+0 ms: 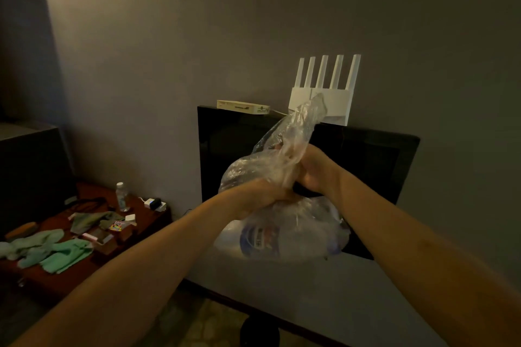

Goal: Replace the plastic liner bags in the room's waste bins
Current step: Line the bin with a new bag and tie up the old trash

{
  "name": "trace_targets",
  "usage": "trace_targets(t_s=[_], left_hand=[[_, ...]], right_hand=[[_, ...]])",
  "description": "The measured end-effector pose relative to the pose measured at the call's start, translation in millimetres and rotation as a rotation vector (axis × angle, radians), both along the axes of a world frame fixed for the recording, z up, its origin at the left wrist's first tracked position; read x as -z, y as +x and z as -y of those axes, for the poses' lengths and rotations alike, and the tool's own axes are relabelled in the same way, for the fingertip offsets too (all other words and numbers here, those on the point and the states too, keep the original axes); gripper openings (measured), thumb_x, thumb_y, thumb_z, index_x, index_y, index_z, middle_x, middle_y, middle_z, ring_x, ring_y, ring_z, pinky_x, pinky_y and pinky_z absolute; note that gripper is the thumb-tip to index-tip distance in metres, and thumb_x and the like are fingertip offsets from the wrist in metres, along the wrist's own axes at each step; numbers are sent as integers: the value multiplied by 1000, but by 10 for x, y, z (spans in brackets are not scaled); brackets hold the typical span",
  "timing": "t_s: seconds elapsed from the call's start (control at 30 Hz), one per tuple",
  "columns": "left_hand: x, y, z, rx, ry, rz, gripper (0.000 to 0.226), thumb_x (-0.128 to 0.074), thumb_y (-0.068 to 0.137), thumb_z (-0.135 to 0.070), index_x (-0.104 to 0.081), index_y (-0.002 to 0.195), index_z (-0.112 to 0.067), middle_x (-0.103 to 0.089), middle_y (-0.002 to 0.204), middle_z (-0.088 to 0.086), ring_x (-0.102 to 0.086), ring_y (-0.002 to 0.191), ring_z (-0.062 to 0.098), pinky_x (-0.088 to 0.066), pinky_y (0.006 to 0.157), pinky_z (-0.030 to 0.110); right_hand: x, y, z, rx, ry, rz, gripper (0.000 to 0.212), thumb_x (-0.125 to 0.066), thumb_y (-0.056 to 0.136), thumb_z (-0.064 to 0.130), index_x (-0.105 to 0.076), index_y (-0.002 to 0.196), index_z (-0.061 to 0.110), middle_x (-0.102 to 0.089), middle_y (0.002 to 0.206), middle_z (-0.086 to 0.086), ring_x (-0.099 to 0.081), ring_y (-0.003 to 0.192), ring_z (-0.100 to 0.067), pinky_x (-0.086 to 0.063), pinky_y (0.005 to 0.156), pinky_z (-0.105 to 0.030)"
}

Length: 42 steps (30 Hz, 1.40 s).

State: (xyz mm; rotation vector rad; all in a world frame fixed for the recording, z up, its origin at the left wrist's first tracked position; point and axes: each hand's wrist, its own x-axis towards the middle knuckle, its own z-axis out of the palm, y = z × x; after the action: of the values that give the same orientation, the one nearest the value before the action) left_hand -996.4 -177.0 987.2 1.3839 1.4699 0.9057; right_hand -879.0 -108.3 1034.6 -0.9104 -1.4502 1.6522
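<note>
Two bare forearms reach out from the camera. The left hand [259, 196] clenches the neck of the full liner bag [282, 234], whose bulging belly hangs directly below it. Just right and higher, the right hand [310, 169] grips the twisted loose top, its long axis rising steeply toward the router [324, 93], ready for knotting.

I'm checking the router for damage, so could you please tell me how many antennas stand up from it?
5. They rise side by side from the white router on top of the television, in a row from left to right; the clear bag covers only its lower body.
</note>
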Motion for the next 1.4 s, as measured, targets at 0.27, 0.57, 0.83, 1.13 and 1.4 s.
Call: trace_targets(t_s=[0.27, 0.57, 0.83, 1.13, 1.4], left_hand=[[23, -181, -18, -95, -43, 30, 21, -62, 94, -28, -68, 110, -15, -71, 103, 12, -68, 97, 28, -58, 91, 40], [13, -302, 31, 59, -82, -393, 19, -53, 102, -31, -58, 117, -21, -59, 113, 1, -54, 110, 19, -44, 99, 32], [16, -270, 2, 168, -70, -530, 10, -57, 97, -25, -61, 106, -27, -60, 106, -4, -57, 102, 14, -43, 83, 22], [265, -383, -28, 70, -165, -552, 15, -67, 85, -18, -66, 101, -19, -64, 96, -1, -60, 87, 12, -46, 71, 22], [210, -488, 1, -100, -138, -438, 29, -68, 84, -25, -64, 112, -15, -65, 100, 5, -62, 93, 20, -51, 83, 31]], right_hand=[[163, 338, -59, -333, -7, 481, 45, -61, 93, 49, -64, 123, 15, -72, 117, -14, -68, 111, -26, -52, 95, -35], [305, 219, 261, -432, 166, 602, 33, -60, 93, 49, -64, 113, 24, -70, 110, -5, -68, 100, -14, -53, 85, -22], [639, 37, 293, -356, -86, 181, 36, -61, 95, 33, -62, 124, 12, -65, 123, -15, -64, 114, -25, -50, 101, -37], [412, -96, 103, -65, -196, -424, 14, -53, 102, 19, -63, 99, 10, -65, 78, -3, -59, 64, -12, -53, 74, -33], [372, 92, -11, 113, -340, -691, 49, -75, 81, 54, -63, 109, 15, -62, 79, 0, -60, 71, -12, -52, 86, -34]])
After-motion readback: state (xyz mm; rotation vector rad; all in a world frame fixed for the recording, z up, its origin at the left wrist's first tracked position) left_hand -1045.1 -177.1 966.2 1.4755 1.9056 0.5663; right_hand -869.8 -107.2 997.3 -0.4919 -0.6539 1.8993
